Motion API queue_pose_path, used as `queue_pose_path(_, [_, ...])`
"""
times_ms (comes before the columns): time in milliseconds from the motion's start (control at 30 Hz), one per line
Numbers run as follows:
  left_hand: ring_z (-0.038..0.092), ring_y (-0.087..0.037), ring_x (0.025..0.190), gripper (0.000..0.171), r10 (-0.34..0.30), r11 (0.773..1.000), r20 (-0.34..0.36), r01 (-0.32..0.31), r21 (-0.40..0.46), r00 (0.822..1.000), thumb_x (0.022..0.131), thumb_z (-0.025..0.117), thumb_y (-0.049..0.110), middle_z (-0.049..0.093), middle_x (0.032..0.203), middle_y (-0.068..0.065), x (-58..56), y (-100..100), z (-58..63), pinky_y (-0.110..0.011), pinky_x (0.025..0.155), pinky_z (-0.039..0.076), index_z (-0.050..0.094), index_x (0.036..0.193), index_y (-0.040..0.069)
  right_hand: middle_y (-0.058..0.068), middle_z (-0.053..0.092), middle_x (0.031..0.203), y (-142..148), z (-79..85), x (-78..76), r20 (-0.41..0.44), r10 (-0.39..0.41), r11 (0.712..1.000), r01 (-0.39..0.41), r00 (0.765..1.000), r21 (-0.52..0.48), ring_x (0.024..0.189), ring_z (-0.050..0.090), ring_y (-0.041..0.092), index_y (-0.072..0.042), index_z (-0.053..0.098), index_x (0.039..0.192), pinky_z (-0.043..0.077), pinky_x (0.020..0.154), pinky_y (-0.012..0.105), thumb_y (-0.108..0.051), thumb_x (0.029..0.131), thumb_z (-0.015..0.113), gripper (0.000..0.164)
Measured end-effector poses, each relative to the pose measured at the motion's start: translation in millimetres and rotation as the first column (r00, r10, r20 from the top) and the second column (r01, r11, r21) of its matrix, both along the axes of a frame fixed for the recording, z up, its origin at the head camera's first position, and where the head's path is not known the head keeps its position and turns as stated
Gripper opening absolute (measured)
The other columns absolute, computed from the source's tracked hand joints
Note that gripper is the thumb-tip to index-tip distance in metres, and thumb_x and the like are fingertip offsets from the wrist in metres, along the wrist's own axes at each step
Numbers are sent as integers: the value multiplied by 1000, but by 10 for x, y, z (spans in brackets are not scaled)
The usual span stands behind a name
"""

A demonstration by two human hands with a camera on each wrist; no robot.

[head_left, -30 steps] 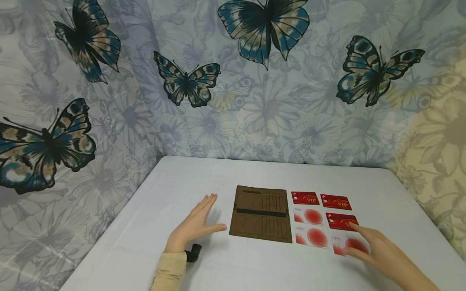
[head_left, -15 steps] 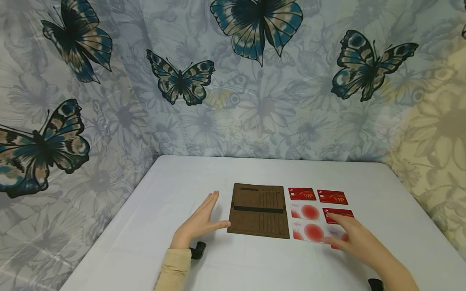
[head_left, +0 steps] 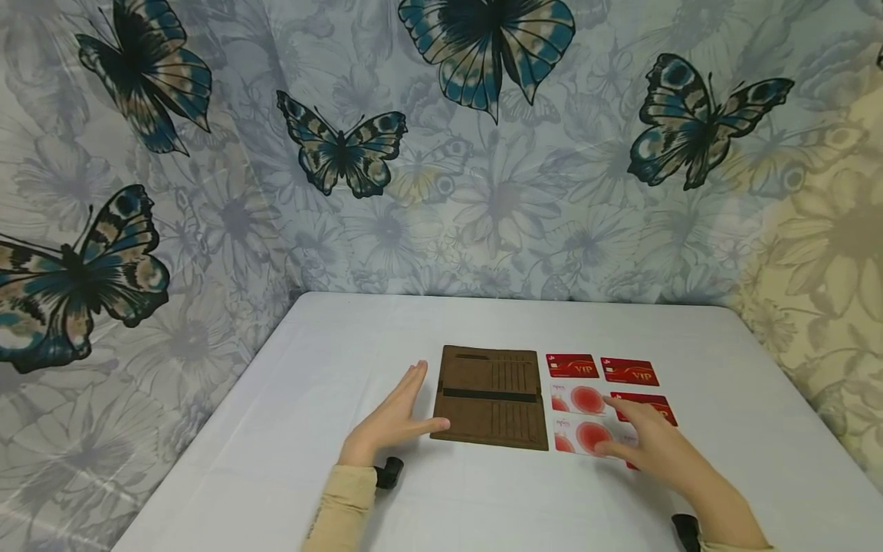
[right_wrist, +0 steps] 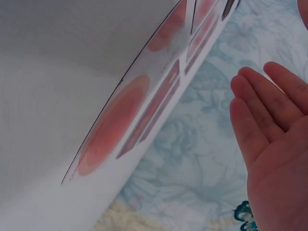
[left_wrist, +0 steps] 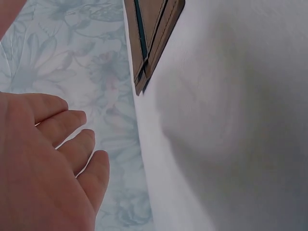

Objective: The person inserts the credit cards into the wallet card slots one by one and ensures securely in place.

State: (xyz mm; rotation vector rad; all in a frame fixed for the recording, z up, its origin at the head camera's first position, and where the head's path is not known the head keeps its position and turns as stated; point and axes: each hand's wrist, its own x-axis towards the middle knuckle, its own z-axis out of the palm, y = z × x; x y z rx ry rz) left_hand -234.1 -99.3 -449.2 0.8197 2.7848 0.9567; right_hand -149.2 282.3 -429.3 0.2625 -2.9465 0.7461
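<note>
The wallet [head_left: 483, 420] lay spread flat on the table [head_left: 262, 429], brown and matt, with a black band running across its middle and a stack of narrow slots toward the right of each half. A short slit showed near its far edge, and the left wrist view picked out stitching close to one corner. Just beside it, on the right, six cards were laid out in two columns of three. In the nearer column came a red VIP card [head_left: 572, 366] at the far end, then a white card [head_left: 587, 399] with a large red disc and a second white card [head_left: 582, 435] like it; in the outer column, another red VIP card [head_left: 630, 372], a third red card [head_left: 655, 402] partly covered, and a last card mostly hidden. The left hand [head_left: 389, 424] was to the wallet's left, fingers extended together and thumb spread wide, holding nothing; the thumb tip overlapped the wallet's near left part, though whether it touched could not be told. The right hand [head_left: 658, 445] was over the outer column, also without a grip on anything, its index finger and thumb apart and pointing toward the two white cards; contact there was unclear. A black device [head_left: 390, 472] sat at the left wrist, by a tan sleeve [head_left: 339, 506], and a similar black piece [head_left: 686, 530] at the right. Behind the table hung a pale floral backdrop [head_left: 503, 253] printed with blue butterflies.
</note>
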Motion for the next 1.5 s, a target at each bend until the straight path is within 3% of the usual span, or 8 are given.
queue_pose_path(300, [-1, -18, 130, 103, -12, 999, -3, 12, -37, 1000, 69, 51, 65, -5, 143, 4, -49, 75, -62, -36, 102, 13, -1, 140, 12, 21, 47, 115, -75, -77, -65, 27, 4, 1000, -4, 1000, 1, 105, 38, 38, -1, 47, 121, 37, 79, 56, -48, 60, 72, 81])
queue_pose_path(533, [-2, -15, 129, 100, -10, 999, 24, 11, -41, 1000, 71, 55, 60, -2, 144, 2, -51, 90, -124, -35, 103, 13, -1, 140, 14, 21, 47, 115, -109, -115, -76, 66, 2, 1000, -3, 998, 8, 105, 38, 38, -2, 49, 120, 38, 78, 56, -50, 57, 72, 83])
queue_pose_path(800, [-1, -17, 130, 101, -21, 999, 55, 24, -49, 998, 70, 54, 62, 2, 144, -5, -38, 91, -167, -37, 102, 13, 2, 140, 10, 22, 48, 113, -96, -144, -84, 98, 21, 999, -24, 995, 28, 104, 40, 38, -2, 51, 117, 39, 78, 55, -52, 55, 72, 82])
queue_pose_path(1100, [-5, -22, 129, 103, -24, 983, 61, 35, -183, 998, 69, 48, 68, 4, 144, -9, -12, 70, -205, -41, 103, 3, 4, 139, 7, 25, 45, 115, -90, -192, -97, 135, -15, 996, 3, 991, 87, 107, 36, 40, -1, 53, 114, 39, 74, 58, -51, 55, 72, 80])
queue_pose_path(1500, [-1, -25, 129, 97, -51, 981, 90, 67, -184, 995, 73, 47, 65, 7, 143, -10, -4, 90, -222, -44, 102, 4, 8, 139, 5, 25, 46, 112, -87, -224, -101, 133, -41, 994, 28, 990, 103, 104, 37, 40, 0, 56, 111, 42, 73, 54, -44, 57, 74, 72])
